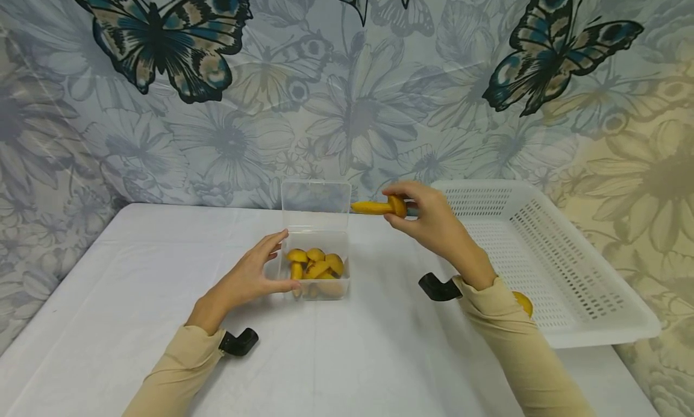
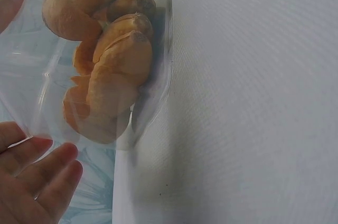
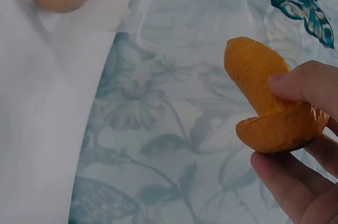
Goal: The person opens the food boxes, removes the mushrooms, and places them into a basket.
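Note:
A clear plastic box (image 1: 315, 236) stands on the table with its lid (image 1: 316, 200) raised at the back. Several yellow-orange toy mushrooms (image 1: 316, 265) lie piled inside; the left wrist view shows more mushrooms (image 2: 120, 57) through the wall. My left hand (image 1: 252, 272) holds the box at its left side, thumb at the front and fingers towards the back corner. To the right of the lid, my right hand (image 1: 425, 215) pinches a toy mushroom (image 1: 374, 208) by its cap, the stem pointing left. In the right wrist view, the thumb lies against the held mushroom (image 3: 253, 76).
A white perforated basket (image 1: 612, 272) stands at the right of the table. A yellow rounded thing (image 1: 523, 304) in it is partly covered by the right sleeve (image 1: 512, 338). Behind the white-covered table (image 1: 135, 302) hangs a butterfly-patterned cloth (image 1: 358, 109).

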